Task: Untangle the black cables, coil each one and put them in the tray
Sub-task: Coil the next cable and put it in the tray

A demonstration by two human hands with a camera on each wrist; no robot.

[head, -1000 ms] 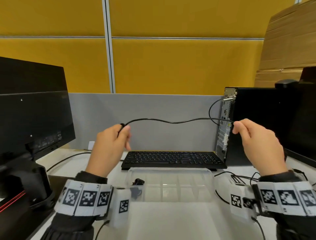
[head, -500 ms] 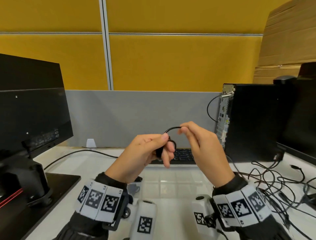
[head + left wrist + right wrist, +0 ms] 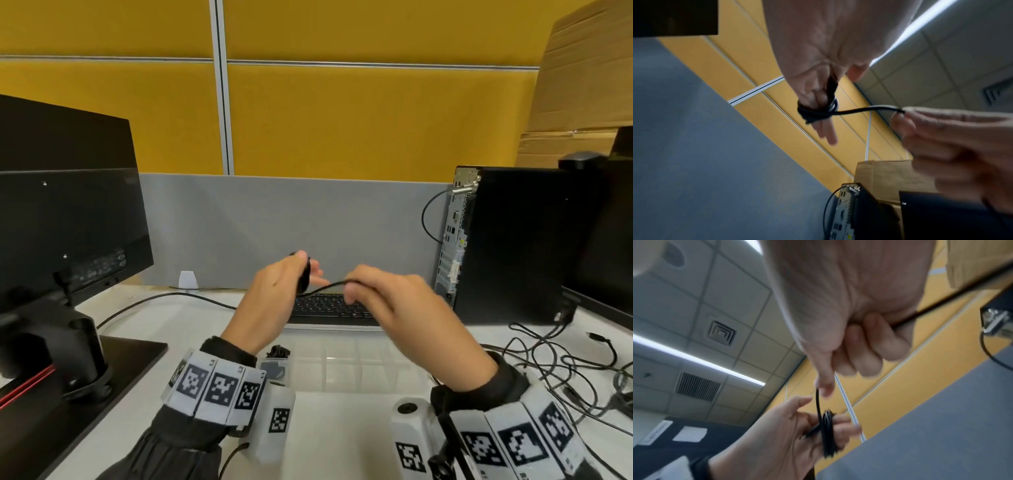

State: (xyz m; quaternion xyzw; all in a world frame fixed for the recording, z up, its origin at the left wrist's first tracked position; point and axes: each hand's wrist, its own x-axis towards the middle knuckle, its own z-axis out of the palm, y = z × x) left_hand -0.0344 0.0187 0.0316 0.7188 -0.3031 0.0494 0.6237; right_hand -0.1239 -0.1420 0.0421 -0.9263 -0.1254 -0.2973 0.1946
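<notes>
Left hand (image 3: 274, 294) raised above the desk's middle, its fingers serving as a spool: several turns of a black cable (image 3: 818, 112) sit bunched around them, the fingertips poking out straight beyond the coil. Right hand (image 3: 394, 308) beside it, thumb and forefinger pinching the free run of the same cable (image 3: 322, 288), which spans the small gap between the two hands almost level and then passes on through the right palm. The coil's axis runs along the left fingers, so the next wrap looks to call for the right hand, the one feeding, to circle around them. Below the wrists, near the desk's front edge, lies the clear tray (image 3: 342, 370), a small dark item already in its left compartment. More black cables (image 3: 561, 363) sprawl in a tangle toward the desk's right edge. Keyboard (image 3: 329, 308), monitor (image 3: 68, 212) and computer tower (image 3: 507, 240) stand along the back, against a grey and yellow partition (image 3: 342, 120).
</notes>
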